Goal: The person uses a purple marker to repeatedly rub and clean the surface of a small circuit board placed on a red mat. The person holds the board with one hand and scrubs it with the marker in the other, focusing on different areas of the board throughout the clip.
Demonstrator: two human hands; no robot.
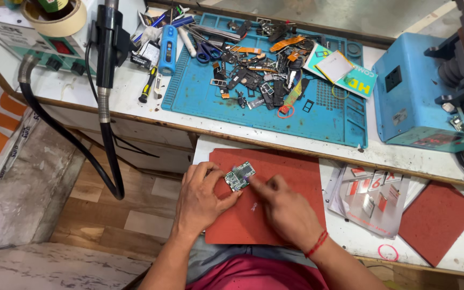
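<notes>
A small green circuit board (239, 176) lies on a red rubber mat (291, 172) on a pull-out shelf in front of me. My left hand (202, 200) grips the board's left and lower edges with thumb and fingers. From the right, my right hand (285, 209) touches the board's lower right edge with its index fingertip. A red thread is tied around my right wrist. A tiny pale part (254, 205) rests on the mat between my hands.
Above, a blue work mat (328, 115) holds several phone parts, scissors and flex cables. A hot-air handle (107, 43) with its hose hangs at left beside a station. A blue machine (420, 91) stands at right. Clear packets (374, 201) and another red mat (436, 220) lie right.
</notes>
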